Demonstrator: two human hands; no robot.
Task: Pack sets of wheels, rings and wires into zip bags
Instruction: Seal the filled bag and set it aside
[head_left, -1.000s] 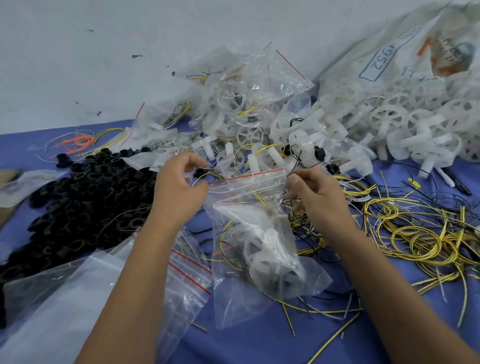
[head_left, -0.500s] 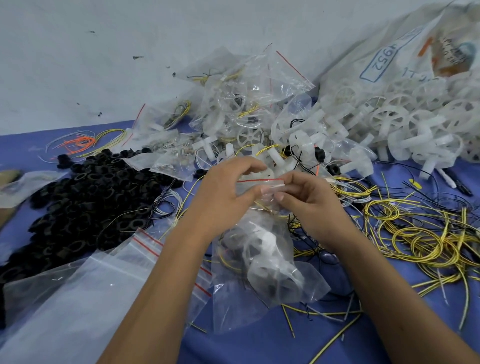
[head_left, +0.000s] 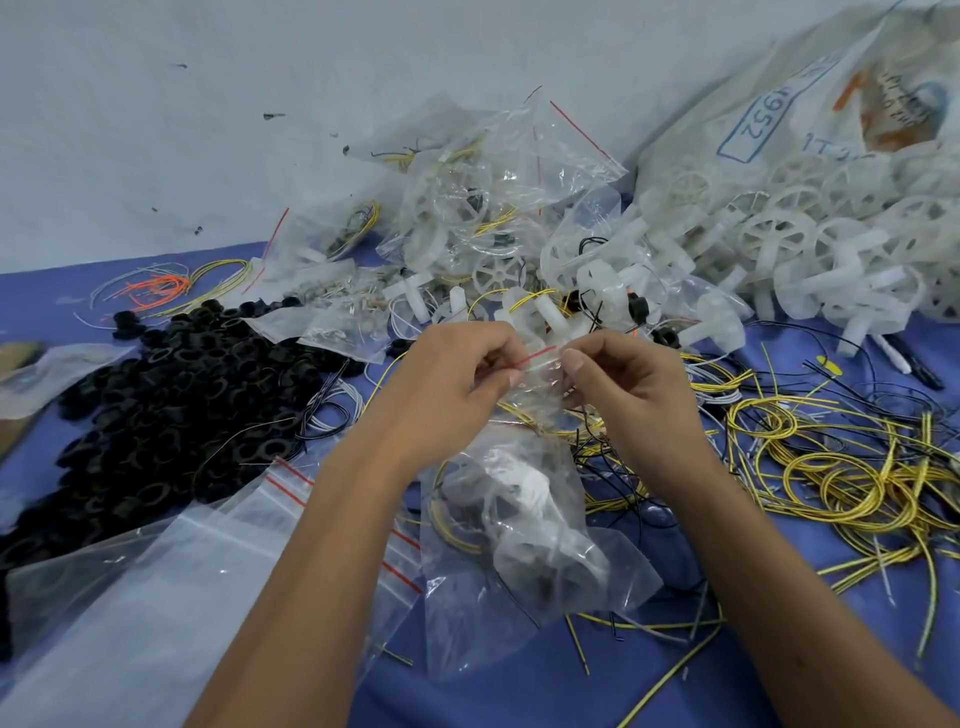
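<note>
1. The zip bag (head_left: 519, 525) hangs below both hands, its red-lined top edge stretched between them and its filled body dropping toward the person over the blue table (head_left: 467, 696).
2. The left hand (head_left: 452, 384) pinches the left end of the bag's mouth between thumb and curled fingers; the right hand (head_left: 623, 384) pinches the right end the same way. Both grips are narrow and tight on the plastic, the two hands near each other.
3. The red strip of the mouth runs roughly left to right, tilting slightly up toward the right hand. The bag's long axis runs from the hands down toward the near edge of the table, its bottom resting on the cloth.
4. Inside the bag I can make out white wheel parts, some black pieces and a loop of yellow wire; how many of each I cannot tell through the creased plastic.
5. One bag is in hand. A stack of empty zip bags (head_left: 208, 597) lies flat just left of it, too overlapped to count.
6. A heap of black rings (head_left: 171, 405) sits to the left, far too many to count.
7. Loose yellow wires (head_left: 841, 478) tangle on the right, and white wheels (head_left: 779, 244) spill from a big sack (head_left: 779, 104) at the far right.
8. Several packed bags (head_left: 493, 171) pile up behind the hands, against the wall.
</note>
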